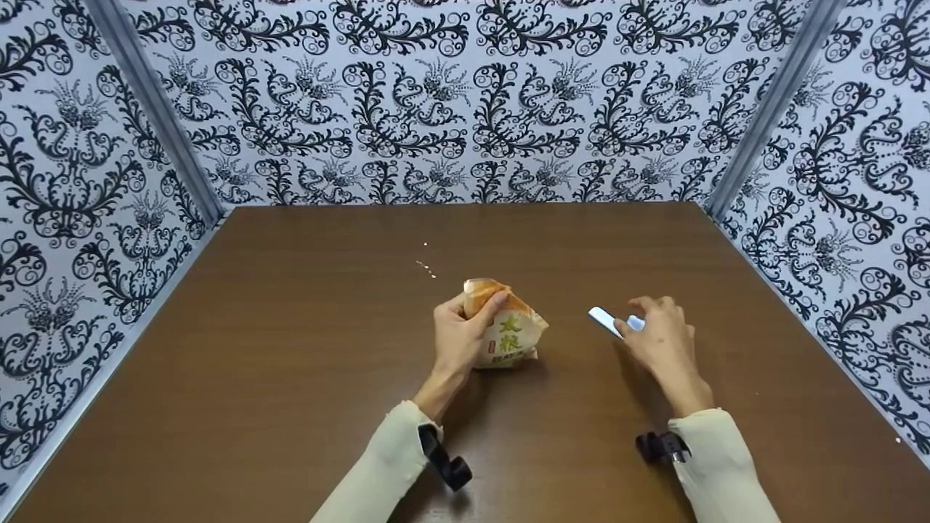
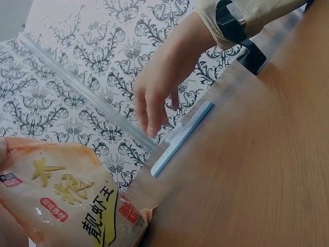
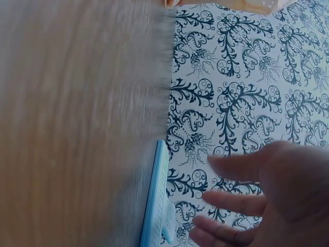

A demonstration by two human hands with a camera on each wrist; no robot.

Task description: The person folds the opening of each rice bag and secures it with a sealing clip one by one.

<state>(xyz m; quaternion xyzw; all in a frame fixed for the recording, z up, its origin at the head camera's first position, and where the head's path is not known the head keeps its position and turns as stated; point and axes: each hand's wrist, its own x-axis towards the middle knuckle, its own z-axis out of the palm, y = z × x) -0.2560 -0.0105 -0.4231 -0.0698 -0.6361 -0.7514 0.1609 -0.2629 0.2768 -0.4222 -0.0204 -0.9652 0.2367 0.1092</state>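
Extending from the near edge of the brown wood-grain table [image 1: 290,319], two pale sleeves [image 1: 374,465] each bear a black wrist mount [image 1: 443,461]. The left hand [image 1: 458,334] grips the upper part of a printed plastic grain bag [image 1: 517,334], thumb across its front; the bag is held roughly upright, near the table's middle. Whether its base bears on the surface, or its mouth is sealed, cannot be told.

The right hand [image 1: 662,334] hangs above a light-blue bag clip [image 1: 603,319], fingers apart and slightly bent, holding nothing; the right wrist view shows a gap to the clip. The clip lies between the bag and the table's right edge.

Risks noted: slackening the left grip could let the bag's top unfold and, if unsealed, spill; an off-centre touch could skid or flip the narrow clip.

Farther out, small white grains [image 1: 426,269] lie loose toward the far edge. Beyond that edge stands scroll-patterned wallpaper [image 1: 436,94], with grey posts [image 1: 770,109] at the far corners.
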